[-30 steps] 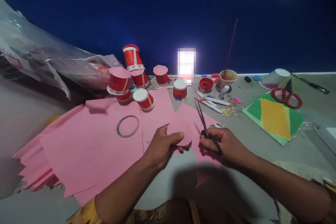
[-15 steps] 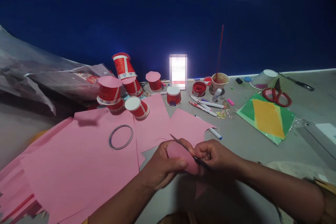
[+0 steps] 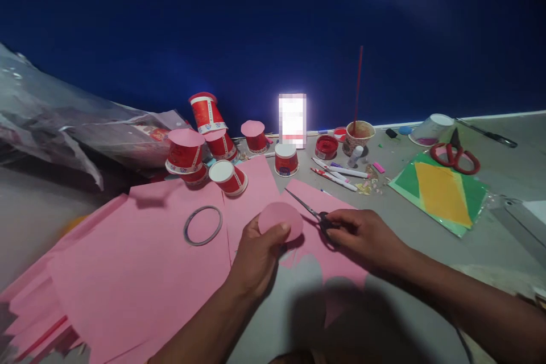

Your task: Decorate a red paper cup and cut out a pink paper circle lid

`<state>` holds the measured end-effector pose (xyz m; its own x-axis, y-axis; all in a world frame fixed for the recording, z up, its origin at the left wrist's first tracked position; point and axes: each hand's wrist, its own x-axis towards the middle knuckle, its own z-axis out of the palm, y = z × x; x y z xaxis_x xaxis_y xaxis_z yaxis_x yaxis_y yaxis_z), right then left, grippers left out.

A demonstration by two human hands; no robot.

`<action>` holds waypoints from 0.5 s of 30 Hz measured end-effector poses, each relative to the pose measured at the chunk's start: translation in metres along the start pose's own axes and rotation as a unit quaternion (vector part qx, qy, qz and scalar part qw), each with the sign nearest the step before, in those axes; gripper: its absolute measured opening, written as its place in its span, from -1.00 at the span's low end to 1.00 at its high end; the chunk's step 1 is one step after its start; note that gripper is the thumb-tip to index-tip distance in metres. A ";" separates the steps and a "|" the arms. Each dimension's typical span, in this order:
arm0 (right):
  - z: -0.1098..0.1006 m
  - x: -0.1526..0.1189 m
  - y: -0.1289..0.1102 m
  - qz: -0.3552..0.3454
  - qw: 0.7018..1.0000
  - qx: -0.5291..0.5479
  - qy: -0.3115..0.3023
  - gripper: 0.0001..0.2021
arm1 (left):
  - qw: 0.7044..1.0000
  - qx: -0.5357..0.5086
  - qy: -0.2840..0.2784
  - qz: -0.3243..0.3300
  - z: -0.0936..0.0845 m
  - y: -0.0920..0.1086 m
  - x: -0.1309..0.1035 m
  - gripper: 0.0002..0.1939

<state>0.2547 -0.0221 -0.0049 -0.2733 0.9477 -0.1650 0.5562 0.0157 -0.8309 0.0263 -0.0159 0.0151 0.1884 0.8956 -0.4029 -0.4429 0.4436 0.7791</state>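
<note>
My left hand [image 3: 258,259] pinches a round pink paper disc [image 3: 275,217], its thumb lying on top. A pair of black-handled scissors [image 3: 305,203] is in my right hand [image 3: 360,236], fingers wrapped about the handles. The blades look closed and point up and to the left, apart from the disc. Beneath both hands lies a cut pink sheet [image 3: 341,261] with curved edges. To the left, a grey ring [image 3: 203,226] rests on large pink sheets [image 3: 140,273].
Red paper cups [image 3: 226,177], some topped with pink discs, stand at the back left. Markers [image 3: 341,170], a red paint jar [image 3: 326,148] and a cup with a brush [image 3: 358,135] are behind. Red-handled scissors [image 3: 454,158] lie on green and yellow packets [image 3: 443,193] at right.
The scissors have come away from the disc's edge, moving up with my right hand. My left hand has turned the disc flatter and shifted it slightly left and up.
</note>
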 end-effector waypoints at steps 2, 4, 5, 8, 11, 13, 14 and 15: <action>-0.001 -0.002 0.006 -0.039 0.987 -0.153 0.038 -0.82 | 1.000 0.003 0.018 -0.001 -0.002 0.003 0.003 -0.66; 0.002 -0.004 0.014 -0.068 0.965 -0.246 0.055 -0.81 | 1.000 0.007 0.004 -0.011 -0.003 0.006 0.004 -0.67; 0.005 -0.005 0.019 -0.092 0.955 -0.277 0.060 -0.80 | 1.000 0.008 -0.004 -0.015 -0.003 0.006 0.004 -0.67; 0.012 -0.006 0.030 -0.184 0.921 -0.333 0.082 -0.77 | 1.000 0.011 -0.009 -0.020 -0.002 0.006 0.002 -0.66; 0.010 -0.007 0.024 -0.236 0.904 -0.333 0.124 -0.74 | 1.000 0.021 -0.006 -0.013 -0.002 0.004 0.002 -0.66; 0.001 -0.012 0.001 -0.252 0.921 -0.261 0.139 -0.75 | 0.999 0.029 -0.008 -0.010 -0.003 0.002 0.002 -0.67; -0.006 -0.017 -0.014 -0.257 0.938 -0.193 0.133 -0.75 | 0.999 0.033 -0.010 -0.010 -0.004 0.001 0.003 -0.67; -0.013 -0.023 -0.032 -0.245 0.957 -0.115 0.103 -0.76 | 0.999 0.037 -0.014 -0.010 -0.004 0.000 0.003 -0.69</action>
<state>0.2539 -0.0407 0.0322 -0.3987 0.8511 0.3415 0.5657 0.5214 -0.6389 0.0235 -0.0136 0.0118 0.2226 0.8862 -0.4063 -0.3736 0.4625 0.8041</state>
